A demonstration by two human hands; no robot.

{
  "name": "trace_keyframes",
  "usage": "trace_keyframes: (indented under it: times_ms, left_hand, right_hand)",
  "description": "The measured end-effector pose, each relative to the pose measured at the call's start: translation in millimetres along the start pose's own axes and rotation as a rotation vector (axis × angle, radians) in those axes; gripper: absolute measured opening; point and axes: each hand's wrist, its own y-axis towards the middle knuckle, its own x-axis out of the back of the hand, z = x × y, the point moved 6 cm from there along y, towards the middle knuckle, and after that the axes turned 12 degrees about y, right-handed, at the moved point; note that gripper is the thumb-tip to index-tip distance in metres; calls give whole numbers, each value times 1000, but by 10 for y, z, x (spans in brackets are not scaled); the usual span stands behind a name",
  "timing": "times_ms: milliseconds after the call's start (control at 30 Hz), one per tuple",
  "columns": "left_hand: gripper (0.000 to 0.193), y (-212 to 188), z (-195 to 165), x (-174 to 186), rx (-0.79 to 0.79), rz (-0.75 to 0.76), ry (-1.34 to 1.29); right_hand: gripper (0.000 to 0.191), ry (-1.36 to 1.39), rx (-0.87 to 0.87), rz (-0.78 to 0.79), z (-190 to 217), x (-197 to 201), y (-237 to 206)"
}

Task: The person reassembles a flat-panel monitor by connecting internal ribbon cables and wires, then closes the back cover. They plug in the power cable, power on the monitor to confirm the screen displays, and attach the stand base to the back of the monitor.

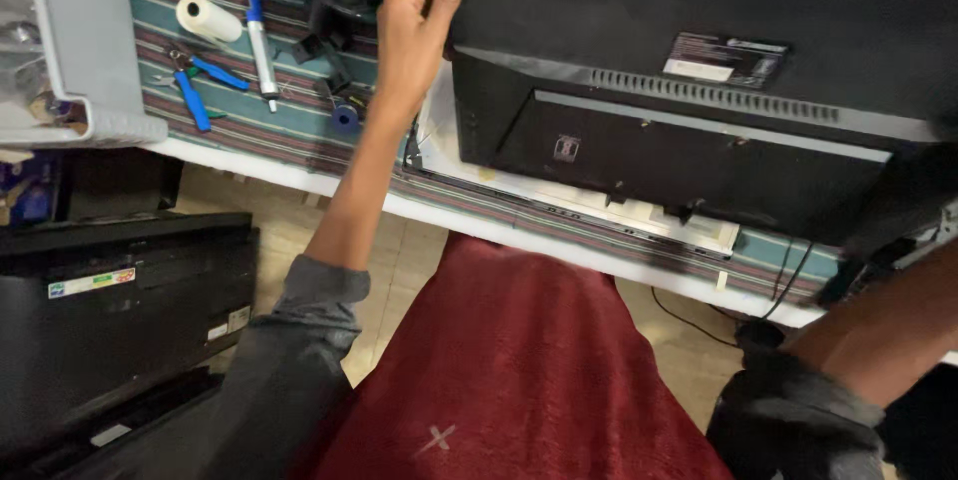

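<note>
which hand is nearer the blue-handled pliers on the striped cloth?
Left. The left hand grips the black TV back cover's corner, a little right of the blue-handled pliers. The right hand is out of view at the far right edge.

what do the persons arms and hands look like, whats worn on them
Both arms wear dark grey sleeves pushed up to about the elbow, the forearms bare. The left hand is bare: no glove, ring or watch shows. The right hand is out of frame; only its forearm and bunched sleeve show.

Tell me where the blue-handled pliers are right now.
The blue-handled pliers lie on the striped cloth at upper left, between the grey tray and the blue-and-white pen.
</note>
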Motion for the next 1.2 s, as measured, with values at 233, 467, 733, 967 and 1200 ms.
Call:
trace_keyframes:
  times_ms: [233,467,733,967,1200]
  left_hand:
    - [46,8,298,-143,231,5,97]
    - [35,-44,143,-237,-116,-78,556]
    - [34,-120,125,-407,-82,-50,674]
    - [31,-98,85,-460,10,-87,728]
    - [30,-42,194,-541,-57,-120,671]
  right_hand:
    - [14,197,-284,-31,-863,-374,404]
    - [18,374,-278,-43,-1101,-686,-7]
    - [23,-328,-17,-134,-876,-712,198]
    - [28,-507,-113,-139,-843,-706,368]
    - [34,-634,70,-75,-1001,-672,299]
